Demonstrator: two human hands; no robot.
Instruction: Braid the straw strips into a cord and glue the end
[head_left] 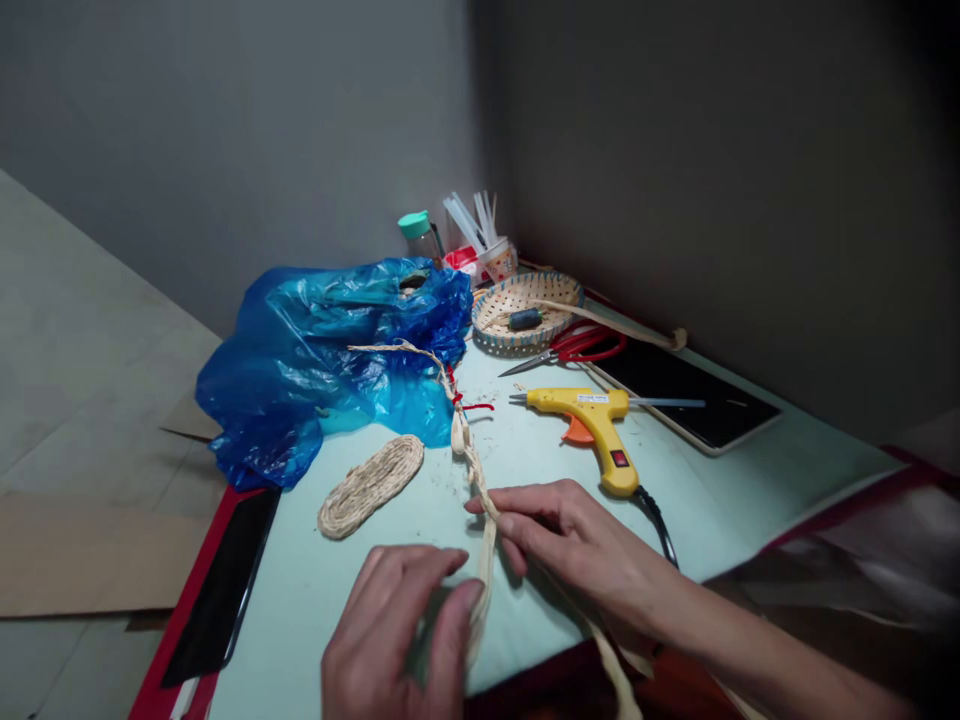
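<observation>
- The braid (471, 465) of pale fibre is lying near the middle of the bench (300, 600), running from the edge of the blue plastic bag (337, 340) down toward the near edge.
- The right hand (574, 525) is pinching the braid's lower end between thumb and forefinger.
- The left hand (390, 640) is hovering by the near edge, its thumb and forefinger standing apart just beside a loose strand (481, 615); whether its other fingers are gripping the fibre, I cannot tell.
- The two hands are working near each other without touching.
- As for what is done, a red tie (457, 398) is binding the braid's upper part, and a short plaited length is showing between it and the right hand.
- As for what is left, the loose strand and a second strand (615, 672), which is trailing over the near edge, are remaining unplaited; the braid looks only partly made.
- A coiled oval piece (371, 485) is resting toward the bench's left edge, apart from the braid and seemingly already formed.
- Toward the right edge, a yellow glue gun (577, 402) and red-handled scissors (592, 343) are lying unheld, with a woven basket (517, 290) sitting nearer the far corner.
</observation>
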